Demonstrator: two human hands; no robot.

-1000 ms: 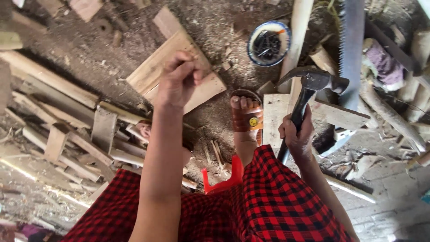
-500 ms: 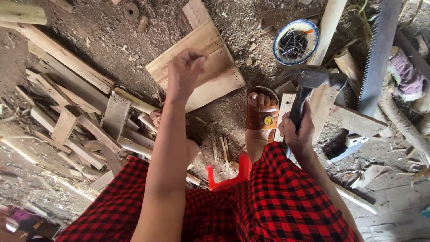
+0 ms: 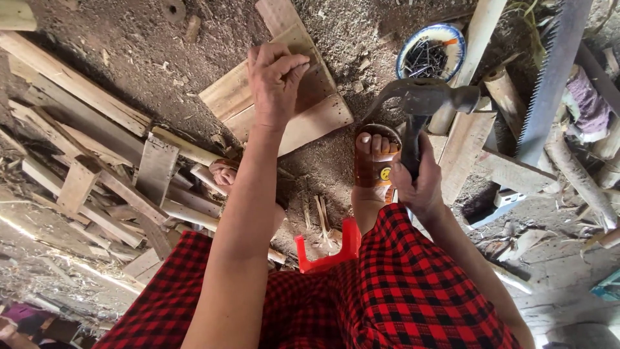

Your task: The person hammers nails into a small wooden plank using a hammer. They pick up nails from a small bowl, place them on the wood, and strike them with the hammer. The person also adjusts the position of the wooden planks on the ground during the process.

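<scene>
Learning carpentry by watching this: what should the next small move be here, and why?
Probably lower the left hand to the joined boards: its pinched fingertips hover above them, as if holding a nail too small to confirm. The right hand holds the claw hammer raised beside them, so steadying comes before any strike.

A dark-handled claw hammer (image 3: 423,103) stands upright at three o'clock, head level and raised, while pale joined wooden boards (image 3: 310,110) lie flat on the dirt floor at twelve o'clock.
</scene>
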